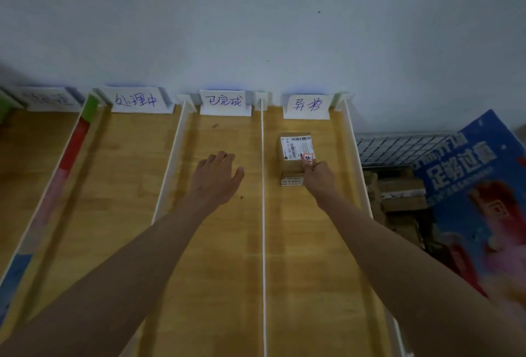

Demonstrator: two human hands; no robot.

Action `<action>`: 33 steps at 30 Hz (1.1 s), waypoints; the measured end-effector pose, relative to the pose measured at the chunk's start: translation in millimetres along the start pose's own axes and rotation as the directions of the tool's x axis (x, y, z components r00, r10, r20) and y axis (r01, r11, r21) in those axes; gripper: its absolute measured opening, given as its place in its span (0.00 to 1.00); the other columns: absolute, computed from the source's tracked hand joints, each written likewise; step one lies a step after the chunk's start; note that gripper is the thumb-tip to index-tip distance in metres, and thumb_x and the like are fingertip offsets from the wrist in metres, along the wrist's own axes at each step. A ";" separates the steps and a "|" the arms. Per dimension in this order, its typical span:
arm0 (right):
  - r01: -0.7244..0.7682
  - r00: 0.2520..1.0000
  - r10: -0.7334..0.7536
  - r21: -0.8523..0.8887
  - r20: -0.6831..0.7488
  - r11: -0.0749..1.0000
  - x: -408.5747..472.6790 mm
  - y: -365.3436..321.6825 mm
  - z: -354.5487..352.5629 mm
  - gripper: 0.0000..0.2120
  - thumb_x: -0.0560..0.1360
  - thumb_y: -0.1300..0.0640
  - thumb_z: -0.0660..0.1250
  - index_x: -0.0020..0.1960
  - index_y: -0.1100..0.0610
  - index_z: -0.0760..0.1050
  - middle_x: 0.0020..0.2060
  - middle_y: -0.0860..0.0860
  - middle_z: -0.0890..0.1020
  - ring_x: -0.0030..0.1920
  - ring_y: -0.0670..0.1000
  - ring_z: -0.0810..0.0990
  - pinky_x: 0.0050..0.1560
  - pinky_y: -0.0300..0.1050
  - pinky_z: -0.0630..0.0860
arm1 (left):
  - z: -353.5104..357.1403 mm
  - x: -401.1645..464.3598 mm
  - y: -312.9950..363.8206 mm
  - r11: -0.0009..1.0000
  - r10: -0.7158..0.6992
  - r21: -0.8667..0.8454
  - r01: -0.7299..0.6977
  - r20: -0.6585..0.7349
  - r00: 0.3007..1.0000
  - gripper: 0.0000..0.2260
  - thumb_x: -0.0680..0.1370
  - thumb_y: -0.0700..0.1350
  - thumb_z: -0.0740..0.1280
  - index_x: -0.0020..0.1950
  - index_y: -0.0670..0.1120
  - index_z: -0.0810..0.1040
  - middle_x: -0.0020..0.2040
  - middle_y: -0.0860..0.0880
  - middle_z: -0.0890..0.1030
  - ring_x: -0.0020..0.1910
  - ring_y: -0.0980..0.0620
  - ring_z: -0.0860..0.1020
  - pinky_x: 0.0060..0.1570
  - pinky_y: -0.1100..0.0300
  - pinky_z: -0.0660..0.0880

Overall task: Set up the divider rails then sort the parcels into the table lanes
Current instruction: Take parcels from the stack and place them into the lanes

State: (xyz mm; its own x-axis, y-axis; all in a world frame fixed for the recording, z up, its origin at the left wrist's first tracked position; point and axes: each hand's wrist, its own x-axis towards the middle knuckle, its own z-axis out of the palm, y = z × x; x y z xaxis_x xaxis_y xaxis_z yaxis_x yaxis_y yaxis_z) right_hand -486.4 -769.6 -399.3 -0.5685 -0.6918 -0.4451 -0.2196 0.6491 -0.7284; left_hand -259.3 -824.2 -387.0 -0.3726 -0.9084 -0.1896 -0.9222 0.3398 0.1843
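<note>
Parcels are barely sorted: one box [294, 154] is held by the right hand [317, 175] just right of the standing middle rail [263, 214]; the left hand [217, 177] is spread, empty.

1. A table [119, 185] is set against a wall [256, 14] and split into lanes by upright divider rails [263, 214].
2. Label cards [225, 101] are stood at the far end, one per lane.
3. A parcel [294, 154] is placed in the rightmost lane, gripped at its near corner by the right hand [317, 175].
4. The left hand [217, 175] is held over the adjacent lane to the left.
5. A wire basket [398, 147] and a printed box [478, 202] are seen right of the table.
</note>
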 end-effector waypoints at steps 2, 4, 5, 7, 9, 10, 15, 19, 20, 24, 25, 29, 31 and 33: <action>0.003 1.000 -0.003 0.010 0.004 1.000 20.7 -2.8 10.4 0.22 0.83 0.50 0.59 0.66 0.69 0.68 0.62 0.63 0.76 0.62 0.62 0.75 0.62 0.58 0.73 | 5.8 13.4 -1.7 1.000 -0.006 -0.002 0.006 -0.010 1.000 0.23 0.82 0.57 0.55 0.73 0.46 0.69 0.69 0.48 0.72 0.68 0.45 0.71 0.66 0.48 0.66; 0.000 1.000 0.000 0.042 0.005 0.999 36.1 -7.6 20.1 0.22 0.83 0.51 0.59 0.66 0.69 0.68 0.63 0.63 0.75 0.63 0.61 0.74 0.63 0.58 0.72 | 10.6 23.6 -3.9 1.000 -0.013 -0.008 0.013 -0.021 1.000 0.23 0.82 0.56 0.55 0.73 0.46 0.69 0.70 0.48 0.72 0.68 0.46 0.70 0.66 0.49 0.65; -0.001 1.000 0.001 0.052 0.006 0.999 42.5 -9.9 24.4 0.22 0.83 0.51 0.59 0.66 0.69 0.67 0.63 0.63 0.74 0.63 0.61 0.74 0.63 0.57 0.72 | 12.9 27.7 -5.0 1.000 -0.016 -0.010 0.016 -0.026 1.000 0.23 0.82 0.56 0.55 0.73 0.47 0.69 0.70 0.48 0.72 0.68 0.46 0.70 0.67 0.49 0.65; 0.001 1.000 -0.001 0.059 0.010 0.998 53.6 -15.1 32.7 0.22 0.83 0.51 0.59 0.66 0.69 0.67 0.64 0.63 0.74 0.63 0.61 0.74 0.63 0.57 0.72 | 16.7 35.0 -8.0 1.000 -0.023 -0.008 0.023 -0.034 0.999 0.23 0.82 0.56 0.55 0.73 0.47 0.68 0.70 0.48 0.72 0.68 0.47 0.70 0.67 0.50 0.65; 0.015 1.000 -0.015 0.056 0.009 0.998 62.7 -18.9 40.0 0.22 0.83 0.51 0.58 0.66 0.69 0.65 0.65 0.63 0.72 0.64 0.61 0.73 0.64 0.58 0.71 | 20.4 40.3 -11.6 1.000 -0.028 -0.002 0.028 -0.033 0.999 0.23 0.82 0.56 0.54 0.74 0.47 0.68 0.70 0.49 0.71 0.68 0.47 0.70 0.67 0.50 0.65; 0.022 1.000 -0.022 0.054 0.007 0.998 67.0 -20.2 42.8 0.22 0.83 0.51 0.58 0.67 0.69 0.65 0.65 0.63 0.72 0.64 0.62 0.72 0.64 0.59 0.71 | 22.4 42.1 -13.5 1.000 -0.029 -0.003 0.029 -0.034 0.999 0.23 0.82 0.56 0.54 0.74 0.47 0.68 0.70 0.48 0.71 0.68 0.46 0.70 0.66 0.50 0.65; 0.059 0.998 -0.059 0.041 -0.019 0.997 80.5 -22.3 51.0 0.22 0.83 0.51 0.59 0.66 0.68 0.65 0.64 0.63 0.71 0.62 0.61 0.73 0.63 0.58 0.71 | 30.1 46.7 -21.7 0.999 -0.050 0.005 0.050 -0.022 0.998 0.23 0.82 0.57 0.55 0.73 0.47 0.69 0.70 0.48 0.72 0.68 0.46 0.71 0.66 0.49 0.66; 0.078 0.997 -0.078 0.038 -0.005 0.996 85.4 -21.7 52.0 0.22 0.82 0.49 0.60 0.66 0.67 0.65 0.64 0.62 0.72 0.62 0.60 0.73 0.61 0.57 0.73 | 32.2 44.6 -24.0 0.997 -0.070 0.024 0.070 -0.011 0.997 0.23 0.82 0.57 0.55 0.74 0.47 0.68 0.70 0.48 0.72 0.67 0.46 0.71 0.65 0.49 0.67; 0.079 0.997 -0.079 0.039 0.002 0.996 85.6 -21.6 51.4 0.23 0.82 0.49 0.60 0.67 0.66 0.65 0.64 0.62 0.72 0.62 0.60 0.74 0.61 0.57 0.73 | 31.5 43.6 -24.3 0.997 -0.071 0.023 0.071 -0.008 0.997 0.23 0.82 0.57 0.54 0.74 0.47 0.68 0.70 0.48 0.72 0.67 0.46 0.71 0.65 0.49 0.67; 0.078 0.997 -0.078 0.012 0.026 0.997 75.1 -20.9 41.4 0.29 0.81 0.45 0.61 0.71 0.65 0.61 0.67 0.61 0.70 0.65 0.59 0.73 0.63 0.59 0.73 | 21.2 34.5 -23.0 0.997 -0.069 0.033 0.068 0.012 0.998 0.23 0.83 0.57 0.54 0.74 0.46 0.67 0.71 0.48 0.71 0.68 0.46 0.70 0.67 0.49 0.66; 0.091 0.996 -0.090 -0.021 0.027 0.996 69.1 -20.9 36.1 0.30 0.80 0.45 0.62 0.73 0.64 0.60 0.68 0.60 0.69 0.66 0.60 0.72 0.64 0.59 0.73 | 16.6 30.5 -22.1 0.997 -0.068 0.040 0.067 0.012 0.998 0.23 0.83 0.57 0.54 0.74 0.46 0.67 0.71 0.48 0.71 0.68 0.46 0.70 0.67 0.50 0.65; 0.278 0.960 -0.275 -0.255 0.048 0.926 38.9 -32.7 3.2 0.27 0.81 0.48 0.61 0.73 0.63 0.62 0.69 0.61 0.68 0.69 0.62 0.68 0.65 0.57 0.70 | -14.8 11.9 -17.5 0.996 -0.077 0.052 0.078 -0.010 0.997 0.23 0.83 0.56 0.54 0.74 0.46 0.68 0.71 0.47 0.71 0.68 0.46 0.70 0.67 0.50 0.64; 0.373 0.925 -0.371 -0.370 0.081 0.851 20.1 -49.3 -18.0 0.25 0.81 0.50 0.60 0.73 0.62 0.62 0.69 0.60 0.68 0.69 0.61 0.67 0.65 0.56 0.68 | -39.9 -0.4 -17.3 0.994 -0.089 0.054 0.091 -0.036 0.995 0.23 0.83 0.56 0.54 0.73 0.46 0.68 0.70 0.47 0.72 0.68 0.45 0.70 0.67 0.49 0.64; 0.447 0.883 -0.457 -0.486 0.107 0.751 -1.5 -70.1 -37.6 0.24 0.82 0.51 0.58 0.73 0.62 0.63 0.69 0.60 0.70 0.69 0.61 0.68 0.67 0.54 0.66 | -68.1 -16.0 -19.6 0.993 -0.092 0.064 0.097 -0.075 0.993 0.22 0.83 0.56 0.54 0.72 0.46 0.70 0.69 0.46 0.74 0.67 0.44 0.72 0.66 0.48 0.65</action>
State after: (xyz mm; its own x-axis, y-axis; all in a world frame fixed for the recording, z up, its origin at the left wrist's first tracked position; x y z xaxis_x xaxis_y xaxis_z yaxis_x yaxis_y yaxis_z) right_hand -500.0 -802.1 -328.0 -0.3171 -0.9413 -0.1158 -0.8045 0.3316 -0.4927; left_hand -228.2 -832.9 -321.9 -0.2776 -0.9515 -0.1327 -0.9586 0.2653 0.1031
